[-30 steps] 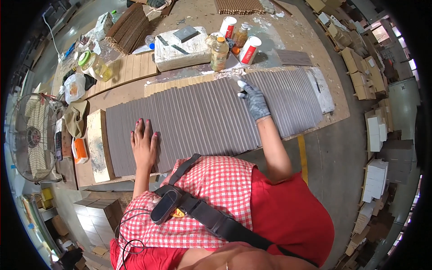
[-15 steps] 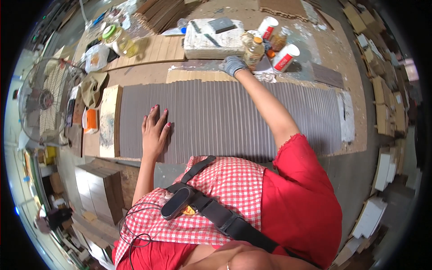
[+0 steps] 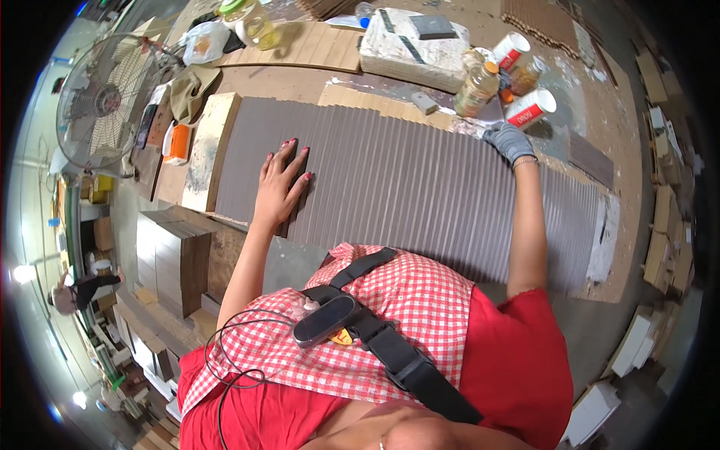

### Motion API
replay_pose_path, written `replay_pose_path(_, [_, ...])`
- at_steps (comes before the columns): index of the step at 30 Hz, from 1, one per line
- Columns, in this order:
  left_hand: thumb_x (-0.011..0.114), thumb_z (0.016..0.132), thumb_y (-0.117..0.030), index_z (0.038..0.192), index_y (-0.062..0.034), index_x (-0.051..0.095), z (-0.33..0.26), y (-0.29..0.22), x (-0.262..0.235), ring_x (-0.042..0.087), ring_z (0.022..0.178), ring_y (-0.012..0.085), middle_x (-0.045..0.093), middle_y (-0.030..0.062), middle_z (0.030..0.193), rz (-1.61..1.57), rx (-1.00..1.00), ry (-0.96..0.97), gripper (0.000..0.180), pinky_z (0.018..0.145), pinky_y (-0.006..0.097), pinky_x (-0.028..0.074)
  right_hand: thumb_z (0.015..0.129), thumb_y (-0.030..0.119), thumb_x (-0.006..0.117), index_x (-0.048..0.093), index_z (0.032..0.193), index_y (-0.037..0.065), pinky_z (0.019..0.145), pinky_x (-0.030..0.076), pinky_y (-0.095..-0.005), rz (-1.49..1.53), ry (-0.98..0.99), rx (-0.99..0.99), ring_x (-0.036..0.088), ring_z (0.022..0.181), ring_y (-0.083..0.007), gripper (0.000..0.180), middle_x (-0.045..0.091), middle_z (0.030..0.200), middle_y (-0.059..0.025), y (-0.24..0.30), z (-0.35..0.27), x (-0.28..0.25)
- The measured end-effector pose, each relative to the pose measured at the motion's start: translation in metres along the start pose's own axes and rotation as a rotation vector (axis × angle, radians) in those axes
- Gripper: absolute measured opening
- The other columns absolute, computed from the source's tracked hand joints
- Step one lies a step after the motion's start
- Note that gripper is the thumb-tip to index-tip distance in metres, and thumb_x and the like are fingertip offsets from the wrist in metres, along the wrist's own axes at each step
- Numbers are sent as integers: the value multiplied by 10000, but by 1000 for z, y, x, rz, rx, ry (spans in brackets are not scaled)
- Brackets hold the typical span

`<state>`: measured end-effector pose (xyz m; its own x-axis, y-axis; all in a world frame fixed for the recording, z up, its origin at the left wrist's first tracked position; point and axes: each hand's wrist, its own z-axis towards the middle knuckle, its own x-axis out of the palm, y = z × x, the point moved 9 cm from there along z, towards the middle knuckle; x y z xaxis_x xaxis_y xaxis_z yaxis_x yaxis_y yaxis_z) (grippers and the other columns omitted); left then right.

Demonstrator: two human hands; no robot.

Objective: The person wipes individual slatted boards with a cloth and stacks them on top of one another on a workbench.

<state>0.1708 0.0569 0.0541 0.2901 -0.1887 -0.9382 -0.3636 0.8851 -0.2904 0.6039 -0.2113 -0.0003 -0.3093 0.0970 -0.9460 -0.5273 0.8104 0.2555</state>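
Observation:
Dark grey-brown narrow strips (image 3: pixel 375 180) lie side by side in a long panel across the table. Bare and spread, my left hand (image 3: pixel 281 182) rests flat on the panel's left part. My right hand (image 3: pixel 511 142), in a grey knit glove, is at the panel's far edge, its fingers curled on a crumpled whitish rag (image 3: pixel 468 129); its fingertips are partly hidden. A small grey block (image 3: pixel 425 103) lies on the pale board beyond the panel. Behind the rag stand an orange-capped bottle (image 3: pixel 478 88) and a white-and-red can (image 3: pixel 531 109).
A pale wooden block (image 3: pixel 211 154) borders the panel's left end. Farther back are a whitish slab (image 3: pixel 412 54), another white-and-red can (image 3: pixel 511 51) and a green-lidded jar (image 3: pixel 251 24). A caged fan (image 3: pixel 106 97) stands left. Stacked panels (image 3: pixel 172 259) sit below the table's left side.
My right hand has left the small grey block and moved right to the rag. My left hand stays on the panel. The view has turned and shifted.

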Motion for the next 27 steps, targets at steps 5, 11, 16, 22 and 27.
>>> replay_pose_path(5, [496, 968, -335, 1422, -147, 466, 6, -1, 0, 307, 1415, 253, 372, 95, 1503, -27, 27, -11, 492, 1177, 443, 170, 826, 389, 594, 708, 980, 35, 796, 516, -404, -152, 166, -24, 677, 895, -324, 402, 701, 955, -191, -11, 39, 20])
replay_pose_path(11, [477, 984, -321, 1412, -129, 476, 7, 6, 1, 302, 1418, 253, 381, 106, 1493, -63, 39, -37, 469, 1173, 446, 171, 715, 374, 747, 722, 865, 47, 669, 505, -380, -286, 270, -77, 598, 694, -217, 361, 672, 787, -94, 48, 41, 13])
replay_pose_path(16, [477, 985, -322, 1403, -119, 486, 12, -2, 5, 310, 1413, 266, 385, 117, 1489, -36, 57, -33, 465, 1168, 451, 177, 658, 325, 788, 721, 907, 37, 721, 532, -387, -499, 98, -149, 639, 760, -239, 386, 689, 869, -129, 52, 53, 21])
replay_pose_path(22, [479, 982, -314, 1401, -117, 486, 10, -2, 6, 315, 1411, 269, 388, 114, 1489, -71, 75, -51, 463, 1165, 449, 186, 762, 429, 719, 703, 1013, 13, 858, 520, -409, -295, 149, -17, 654, 1009, -344, 487, 678, 1073, -207, 12, 55, 3])
replay_pose_path(27, [478, 980, -305, 1405, -113, 479, 5, 13, 12, 311, 1411, 265, 385, 111, 1492, -16, 44, -39, 465, 1165, 445, 188, 767, 324, 730, 625, 1160, 56, 908, 500, -411, 174, -211, 82, 644, 1044, -335, 487, 652, 1145, -220, 32, -4, -83])
